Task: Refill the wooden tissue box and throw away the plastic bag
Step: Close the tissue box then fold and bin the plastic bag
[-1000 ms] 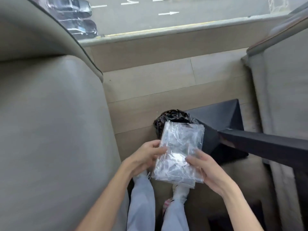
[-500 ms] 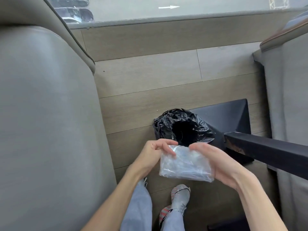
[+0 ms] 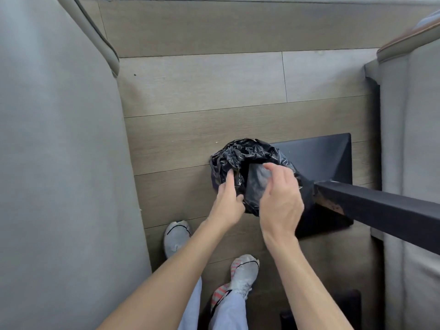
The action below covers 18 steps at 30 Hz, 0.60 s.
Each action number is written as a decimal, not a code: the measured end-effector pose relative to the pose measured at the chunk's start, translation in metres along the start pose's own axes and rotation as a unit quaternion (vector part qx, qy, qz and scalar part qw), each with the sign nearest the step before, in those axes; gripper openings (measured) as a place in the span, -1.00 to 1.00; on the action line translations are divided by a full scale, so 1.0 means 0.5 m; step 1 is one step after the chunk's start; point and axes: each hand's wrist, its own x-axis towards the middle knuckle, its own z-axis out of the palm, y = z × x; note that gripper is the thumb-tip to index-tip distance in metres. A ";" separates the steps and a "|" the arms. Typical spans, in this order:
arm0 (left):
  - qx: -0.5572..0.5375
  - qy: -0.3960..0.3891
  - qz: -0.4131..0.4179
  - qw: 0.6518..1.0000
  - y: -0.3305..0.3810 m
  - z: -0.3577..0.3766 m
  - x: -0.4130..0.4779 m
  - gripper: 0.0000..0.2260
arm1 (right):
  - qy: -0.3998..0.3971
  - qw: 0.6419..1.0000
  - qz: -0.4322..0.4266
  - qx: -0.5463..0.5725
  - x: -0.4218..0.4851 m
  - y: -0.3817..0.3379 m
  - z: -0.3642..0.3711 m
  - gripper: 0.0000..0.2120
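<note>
A small bin lined with a crinkled black bin bag point(image 3: 228, 156) stands on the wooden floor below me. The folded clear plastic bag point(image 3: 258, 181) sits inside the bin's mouth and looks grey against the dark liner. My right hand point(image 3: 279, 198) hovers over the bin with its fingertips on the clear bag's upper edge. My left hand point(image 3: 227, 201) rests on the liner's near left rim, its fingers touching the black plastic. The wooden tissue box is out of view.
A grey upholstered seat point(image 3: 59, 163) fills the left side. A black table base point(image 3: 321, 156) and its black column point(image 3: 381, 210) stand right beside the bin. Another grey seat point(image 3: 412, 163) is at the right. My two shoes point(image 3: 177, 236) are on the floor.
The clear bag was folded smaller and lowered from in front of me into the bin's mouth. Both hands moved down and forward to the bin, and my view tilted down.
</note>
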 end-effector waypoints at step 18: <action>-0.051 0.000 -0.001 0.999 -0.007 0.004 0.018 -0.31 | -0.119 0.984 0.100 0.092 0.009 0.042 0.064 -0.49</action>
